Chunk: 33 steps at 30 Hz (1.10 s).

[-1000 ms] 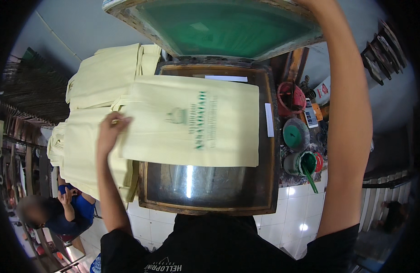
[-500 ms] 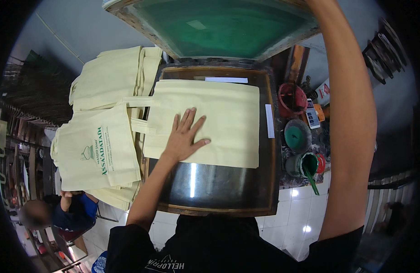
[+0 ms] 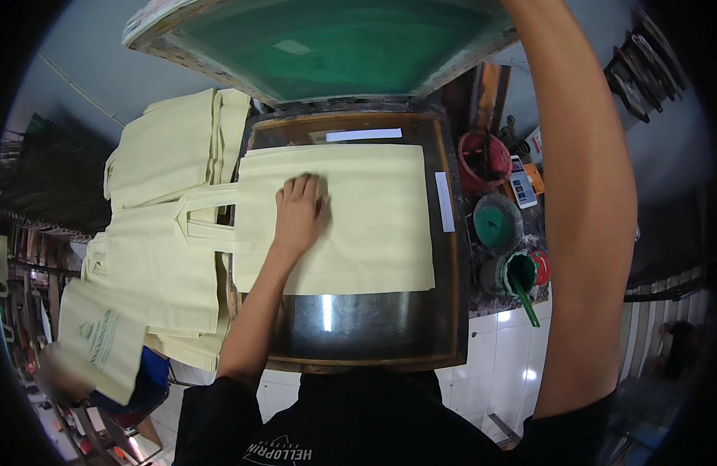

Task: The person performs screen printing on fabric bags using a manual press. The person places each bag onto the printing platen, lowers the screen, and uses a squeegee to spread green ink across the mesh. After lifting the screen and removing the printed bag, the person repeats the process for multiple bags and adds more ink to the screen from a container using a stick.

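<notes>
A cream tote bag [image 3: 366,225] lies flat on a dark, glossy, wood-edged board [image 3: 374,326], its handles [image 3: 211,213] stretching left past the board. My left hand [image 3: 299,213] rests on the left half of the bag. Its fingers are bent and drawn together against the fabric; the fingertips are hard to see. Above the far side of the board, a printing screen [image 3: 335,54] with green mesh stands raised and tilted. My right arm reaches up beside the screen's right corner, and the hand there is cut off by the picture's top edge.
Stacks of cream bags [image 3: 160,155] lie to the left. At the lower left, a printed bag [image 3: 102,342] is in front of a seated person. On the right stand a red bucket [image 3: 471,180], a bowl of green ink [image 3: 494,225], a green-handled pot [image 3: 502,273] and a phone [image 3: 522,185].
My left hand's spread fingers have curled in. The tote bag has shifted slightly nearer to me on the board. The printed bag has left the left stack toward the seated person.
</notes>
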{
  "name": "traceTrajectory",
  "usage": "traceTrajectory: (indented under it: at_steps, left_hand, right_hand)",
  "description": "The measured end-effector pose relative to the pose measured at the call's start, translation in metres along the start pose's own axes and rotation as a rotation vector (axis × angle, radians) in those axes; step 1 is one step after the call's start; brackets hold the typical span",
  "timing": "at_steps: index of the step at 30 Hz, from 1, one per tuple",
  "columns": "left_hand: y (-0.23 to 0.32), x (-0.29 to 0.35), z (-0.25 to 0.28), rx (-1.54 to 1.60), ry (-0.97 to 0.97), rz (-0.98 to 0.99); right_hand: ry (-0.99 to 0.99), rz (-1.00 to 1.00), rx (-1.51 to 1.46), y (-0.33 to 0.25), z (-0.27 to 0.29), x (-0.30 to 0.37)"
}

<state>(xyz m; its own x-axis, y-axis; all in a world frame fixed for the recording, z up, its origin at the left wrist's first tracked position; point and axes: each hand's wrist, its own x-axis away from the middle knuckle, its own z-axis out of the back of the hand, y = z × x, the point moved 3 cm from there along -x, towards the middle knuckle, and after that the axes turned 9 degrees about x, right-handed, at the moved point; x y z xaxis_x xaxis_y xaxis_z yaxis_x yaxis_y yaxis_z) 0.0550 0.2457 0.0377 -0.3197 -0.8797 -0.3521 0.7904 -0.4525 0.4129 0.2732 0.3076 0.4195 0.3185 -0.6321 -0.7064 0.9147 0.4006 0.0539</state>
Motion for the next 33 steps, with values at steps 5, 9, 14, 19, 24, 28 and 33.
traceTrajectory:
  at_steps: [5,9,14,19,24,28,33]
  left_hand:
    - [-0.013,-0.031,-0.019,-0.135,-0.108,-0.029]
    - [-0.015,-0.038,-0.021,-0.128,-0.117,-0.134]
    - [-0.006,-0.051,-0.02,-0.158,-0.105,-0.174]
    - [0.018,-0.067,-0.041,-0.236,-0.151,-0.068]
    - [0.086,-0.086,-0.09,0.208,-0.264,-0.157]
    - [0.107,-0.102,-0.119,-0.034,-0.566,0.069]
    - [0.104,-0.103,-0.129,-0.004,-0.509,0.101]
  right_hand:
    - [0.037,0.062,0.063,0.002,-0.003,-0.002]
    - [0.005,-0.015,-0.028,-0.002,0.002,0.006]
    - [0.022,-0.021,-0.029,-0.002,-0.001,0.006]
    - [-0.065,-0.129,0.031,-0.004,-0.003,0.0]
    - [-0.009,0.005,-0.024,0.001,0.001,0.008]
    - [-0.046,-0.102,-0.018,-0.011,0.005,0.008]
    - [-0.023,-0.038,-0.021,-0.007,0.006,0.013]
